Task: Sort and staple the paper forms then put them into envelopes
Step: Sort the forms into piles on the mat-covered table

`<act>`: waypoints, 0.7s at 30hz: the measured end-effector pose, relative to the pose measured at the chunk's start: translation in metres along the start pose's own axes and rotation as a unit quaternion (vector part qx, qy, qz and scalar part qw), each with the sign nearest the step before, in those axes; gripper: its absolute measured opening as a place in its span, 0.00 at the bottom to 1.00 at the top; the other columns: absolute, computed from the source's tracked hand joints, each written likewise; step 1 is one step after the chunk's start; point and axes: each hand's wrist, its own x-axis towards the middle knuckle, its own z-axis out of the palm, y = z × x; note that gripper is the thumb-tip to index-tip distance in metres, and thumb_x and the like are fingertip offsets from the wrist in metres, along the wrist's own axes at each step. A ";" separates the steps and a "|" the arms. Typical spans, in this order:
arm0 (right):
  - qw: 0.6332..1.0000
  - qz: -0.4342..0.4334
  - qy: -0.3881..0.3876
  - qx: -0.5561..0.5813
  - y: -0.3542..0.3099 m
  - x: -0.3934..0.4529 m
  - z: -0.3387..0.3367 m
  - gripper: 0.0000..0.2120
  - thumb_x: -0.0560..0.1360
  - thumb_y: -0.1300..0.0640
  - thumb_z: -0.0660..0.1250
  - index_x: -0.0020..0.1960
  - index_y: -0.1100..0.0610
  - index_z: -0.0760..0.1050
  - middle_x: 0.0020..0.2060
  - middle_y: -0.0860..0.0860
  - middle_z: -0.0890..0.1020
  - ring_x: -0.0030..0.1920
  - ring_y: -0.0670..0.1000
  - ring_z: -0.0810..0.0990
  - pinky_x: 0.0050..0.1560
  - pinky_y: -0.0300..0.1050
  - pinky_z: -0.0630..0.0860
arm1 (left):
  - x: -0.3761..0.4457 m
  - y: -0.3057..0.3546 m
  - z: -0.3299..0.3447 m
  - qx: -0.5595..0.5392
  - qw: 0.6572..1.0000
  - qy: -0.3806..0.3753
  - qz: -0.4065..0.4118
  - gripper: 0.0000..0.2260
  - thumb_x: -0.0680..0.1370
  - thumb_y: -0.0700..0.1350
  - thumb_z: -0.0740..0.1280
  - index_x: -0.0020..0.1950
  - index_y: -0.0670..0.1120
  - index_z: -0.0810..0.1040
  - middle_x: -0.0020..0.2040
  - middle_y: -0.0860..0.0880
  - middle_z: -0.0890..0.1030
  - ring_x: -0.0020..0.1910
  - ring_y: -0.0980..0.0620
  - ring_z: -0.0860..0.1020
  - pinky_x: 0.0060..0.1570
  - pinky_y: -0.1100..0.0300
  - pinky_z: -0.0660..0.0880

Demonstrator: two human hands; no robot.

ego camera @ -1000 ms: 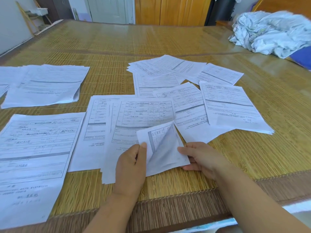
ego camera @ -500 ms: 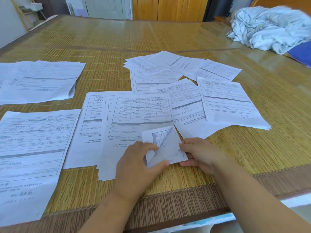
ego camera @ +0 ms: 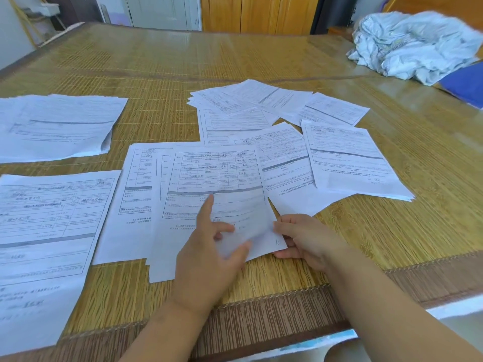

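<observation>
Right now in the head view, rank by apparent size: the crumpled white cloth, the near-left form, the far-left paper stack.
1. near-left form, though closeness to the camera inflates it.
2-3. far-left paper stack and crumpled white cloth look alike; unranked.

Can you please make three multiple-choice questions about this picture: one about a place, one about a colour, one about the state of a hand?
1. Where does the crumpled cloth lie?
A. far right of the table
B. near left corner
C. under the forms

2. What colour is the paper of the forms?
A. yellow
B. white
C. pink

3. What does the right hand do?
A. hangs idle off the table
B. holds a stapler
C. holds the corner of the nearest form

Answers:
1 A, the cloth sits at the far right of the table.
2 B, the forms are white sheets with grey print.
3 C, the right hand grips the lower right corner of the nearest form; the left hand rests on it.
</observation>
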 end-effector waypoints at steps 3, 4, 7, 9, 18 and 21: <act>1.000 0.015 0.001 0.019 -0.006 0.000 0.000 0.20 0.80 0.43 0.59 0.51 0.57 0.82 0.42 0.54 0.86 0.38 0.50 0.84 0.35 0.42 0.79 | -0.001 -0.003 0.004 0.104 0.989 -0.019 0.104 0.33 0.68 0.62 0.70 0.72 0.57 0.66 0.54 0.65 0.75 0.52 0.63 0.68 0.52 0.63 0.72; 0.999 0.027 -0.002 0.027 -0.011 0.003 -0.001 0.24 0.80 0.40 0.56 0.52 0.57 0.81 0.43 0.55 0.86 0.39 0.51 0.85 0.35 0.43 0.79 | -0.002 -0.005 0.007 0.119 0.984 -0.007 0.135 0.25 0.69 0.61 0.67 0.64 0.57 0.76 0.54 0.63 0.78 0.52 0.62 0.69 0.52 0.58 0.75; 0.999 0.003 0.009 -0.052 -0.024 0.010 0.004 0.11 0.79 0.52 0.63 0.54 0.57 0.80 0.47 0.54 0.85 0.46 0.53 0.84 0.41 0.48 0.81 | -0.002 -0.008 0.011 0.075 0.987 -0.007 0.144 0.16 0.70 0.62 0.65 0.50 0.57 0.83 0.55 0.62 0.80 0.54 0.62 0.70 0.56 0.56 0.75; 0.984 -0.055 0.055 -0.160 -0.031 0.015 0.007 0.13 0.76 0.64 0.60 0.54 0.55 0.80 0.51 0.52 0.84 0.52 0.54 0.82 0.52 0.51 0.80 | -0.004 -0.006 0.004 0.003 0.990 0.015 0.140 0.15 0.72 0.61 0.65 0.54 0.59 0.81 0.59 0.63 0.77 0.60 0.65 0.70 0.63 0.61 0.70; 0.957 -0.250 0.094 0.114 -0.029 -0.014 -0.023 0.15 0.80 0.65 0.59 0.54 0.50 0.80 0.48 0.45 0.86 0.48 0.47 0.85 0.43 0.41 0.81 | 0.037 0.008 -0.099 -0.233 0.967 0.019 -0.106 0.40 0.69 0.56 0.75 0.75 0.59 0.57 0.67 0.60 0.70 0.64 0.62 0.71 0.57 0.67 0.66; 0.956 -0.269 0.049 0.111 -0.036 -0.014 -0.021 0.14 0.79 0.66 0.60 0.58 0.53 0.79 0.53 0.48 0.85 0.53 0.50 0.84 0.48 0.44 0.81 | 0.066 0.028 -0.108 -0.330 0.940 -0.038 -0.079 0.28 0.71 0.47 0.75 0.69 0.53 0.69 0.56 0.56 0.82 0.54 0.58 0.81 0.47 0.66 0.76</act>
